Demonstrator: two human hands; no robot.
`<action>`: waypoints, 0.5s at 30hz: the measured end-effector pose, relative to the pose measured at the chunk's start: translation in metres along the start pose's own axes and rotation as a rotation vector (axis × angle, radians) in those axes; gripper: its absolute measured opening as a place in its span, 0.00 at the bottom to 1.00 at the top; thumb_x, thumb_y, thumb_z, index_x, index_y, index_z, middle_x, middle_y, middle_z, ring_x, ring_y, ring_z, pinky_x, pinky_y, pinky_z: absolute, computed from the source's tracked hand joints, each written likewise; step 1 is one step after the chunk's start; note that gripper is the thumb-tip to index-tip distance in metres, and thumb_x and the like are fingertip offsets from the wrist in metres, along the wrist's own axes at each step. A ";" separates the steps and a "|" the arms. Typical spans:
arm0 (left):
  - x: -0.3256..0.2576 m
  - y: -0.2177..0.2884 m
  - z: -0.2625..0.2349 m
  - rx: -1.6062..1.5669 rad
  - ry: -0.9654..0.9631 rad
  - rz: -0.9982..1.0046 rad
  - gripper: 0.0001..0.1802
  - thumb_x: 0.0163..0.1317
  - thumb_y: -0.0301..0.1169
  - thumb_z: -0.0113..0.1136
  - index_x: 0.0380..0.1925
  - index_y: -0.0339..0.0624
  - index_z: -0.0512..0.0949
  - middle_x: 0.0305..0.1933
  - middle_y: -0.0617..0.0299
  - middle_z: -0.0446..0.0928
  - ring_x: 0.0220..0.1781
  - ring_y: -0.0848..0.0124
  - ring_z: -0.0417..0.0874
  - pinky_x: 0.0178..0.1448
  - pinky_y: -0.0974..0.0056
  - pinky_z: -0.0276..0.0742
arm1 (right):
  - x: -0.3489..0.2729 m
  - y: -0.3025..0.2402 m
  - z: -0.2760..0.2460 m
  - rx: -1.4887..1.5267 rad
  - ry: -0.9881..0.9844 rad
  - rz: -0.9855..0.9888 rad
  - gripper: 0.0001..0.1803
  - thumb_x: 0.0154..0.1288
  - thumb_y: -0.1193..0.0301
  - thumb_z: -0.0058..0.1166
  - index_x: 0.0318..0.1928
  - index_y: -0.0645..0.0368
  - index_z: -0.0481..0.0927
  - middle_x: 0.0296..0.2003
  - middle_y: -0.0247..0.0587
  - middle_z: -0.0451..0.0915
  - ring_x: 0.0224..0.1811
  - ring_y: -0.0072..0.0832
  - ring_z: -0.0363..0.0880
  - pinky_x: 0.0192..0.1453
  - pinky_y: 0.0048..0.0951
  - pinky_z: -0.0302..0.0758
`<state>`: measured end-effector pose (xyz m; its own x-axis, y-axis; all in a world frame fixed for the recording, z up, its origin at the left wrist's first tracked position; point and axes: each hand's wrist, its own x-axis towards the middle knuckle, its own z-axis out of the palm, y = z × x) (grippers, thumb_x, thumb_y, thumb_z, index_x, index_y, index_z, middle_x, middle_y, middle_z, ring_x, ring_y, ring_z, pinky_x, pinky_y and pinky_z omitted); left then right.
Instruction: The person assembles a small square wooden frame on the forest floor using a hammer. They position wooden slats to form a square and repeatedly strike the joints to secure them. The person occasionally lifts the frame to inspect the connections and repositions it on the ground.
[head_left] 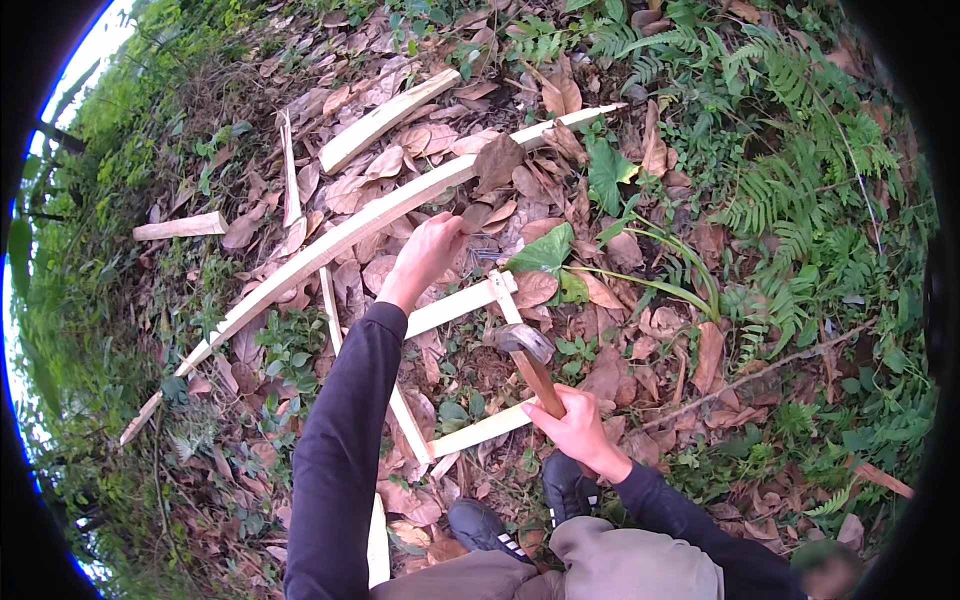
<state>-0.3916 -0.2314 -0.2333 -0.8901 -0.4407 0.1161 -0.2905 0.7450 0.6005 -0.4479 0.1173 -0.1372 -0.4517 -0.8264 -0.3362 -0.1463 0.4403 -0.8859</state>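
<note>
My right hand (582, 428) is wrapped round the wooden handle of a claw hammer (525, 340), its metal head pointing away from me. Beneath the hammer lies a four-sided frame of pale wooden strips (465, 308), flat on the leaves. The hammer overlaps the frame's right side. Beyond the frame's far edge, my left hand (432, 255) reaches down close to the ground with its fingers curled together. A brown dry leaf (475, 216) is right by its fingertips. Whatever those fingers hold, if anything, is hidden.
A long pale wooden strip (350, 228) runs diagonally past my left hand. Shorter pieces, including a thick wooden block (388, 120) and a small offcut (180, 228), lie farther off. Ferns (785, 190) grow at the right. My shoes (487, 528) stand near the frame's close edge.
</note>
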 end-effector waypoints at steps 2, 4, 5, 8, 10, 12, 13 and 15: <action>-0.001 0.005 0.000 -0.092 0.016 -0.057 0.06 0.63 0.25 0.65 0.39 0.37 0.82 0.36 0.52 0.81 0.40 0.53 0.86 0.47 0.54 0.82 | 0.000 0.001 -0.001 -0.015 -0.006 -0.004 0.13 0.66 0.68 0.67 0.35 0.68 0.84 0.25 0.42 0.78 0.24 0.27 0.78 0.30 0.34 0.72; -0.001 0.013 -0.001 -0.178 0.035 -0.127 0.08 0.63 0.25 0.67 0.41 0.38 0.82 0.37 0.55 0.83 0.39 0.59 0.86 0.46 0.58 0.82 | 0.000 0.000 -0.002 -0.015 -0.008 0.008 0.12 0.66 0.68 0.67 0.37 0.68 0.85 0.25 0.42 0.79 0.24 0.27 0.78 0.31 0.34 0.73; -0.001 0.018 -0.002 -0.216 0.047 -0.168 0.09 0.63 0.25 0.67 0.43 0.39 0.83 0.38 0.56 0.84 0.39 0.63 0.87 0.45 0.60 0.82 | 0.001 0.000 -0.003 -0.007 -0.007 0.021 0.12 0.66 0.68 0.67 0.37 0.67 0.85 0.25 0.42 0.79 0.24 0.27 0.78 0.31 0.34 0.73; -0.009 0.029 -0.007 -0.306 0.118 -0.250 0.14 0.63 0.25 0.69 0.49 0.42 0.84 0.39 0.59 0.86 0.38 0.72 0.86 0.44 0.65 0.81 | 0.001 0.000 -0.001 -0.002 -0.002 0.044 0.12 0.67 0.68 0.67 0.36 0.67 0.85 0.25 0.42 0.80 0.24 0.25 0.78 0.31 0.34 0.73; -0.018 0.033 -0.012 -0.318 0.189 -0.241 0.17 0.62 0.25 0.70 0.52 0.43 0.85 0.38 0.59 0.86 0.37 0.72 0.86 0.42 0.65 0.81 | 0.001 0.002 0.003 0.013 0.010 0.058 0.13 0.66 0.67 0.67 0.36 0.67 0.84 0.25 0.41 0.80 0.24 0.25 0.78 0.31 0.34 0.73; -0.031 0.037 -0.017 -0.292 0.273 -0.184 0.20 0.60 0.24 0.70 0.54 0.43 0.85 0.37 0.57 0.85 0.35 0.70 0.86 0.41 0.64 0.82 | 0.000 0.008 0.007 0.044 0.028 0.074 0.13 0.66 0.67 0.68 0.34 0.67 0.84 0.25 0.41 0.81 0.24 0.24 0.77 0.31 0.34 0.73; -0.039 0.045 -0.021 -0.352 0.268 -0.290 0.17 0.66 0.28 0.68 0.55 0.43 0.85 0.39 0.60 0.85 0.37 0.74 0.84 0.43 0.68 0.80 | 0.002 0.010 0.008 0.038 0.055 0.057 0.13 0.66 0.67 0.68 0.33 0.66 0.83 0.22 0.38 0.80 0.24 0.21 0.77 0.30 0.33 0.73; -0.073 0.041 -0.025 -0.649 0.353 -0.483 0.15 0.71 0.31 0.65 0.56 0.43 0.85 0.40 0.64 0.83 0.40 0.77 0.82 0.44 0.69 0.79 | 0.002 0.013 0.015 0.059 0.046 0.119 0.14 0.66 0.67 0.68 0.32 0.66 0.83 0.21 0.36 0.79 0.23 0.20 0.77 0.29 0.32 0.73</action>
<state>-0.3295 -0.1805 -0.1973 -0.5301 -0.8427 -0.0937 -0.2546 0.0528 0.9656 -0.4377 0.1158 -0.1542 -0.5031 -0.7521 -0.4257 -0.0377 0.5112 -0.8586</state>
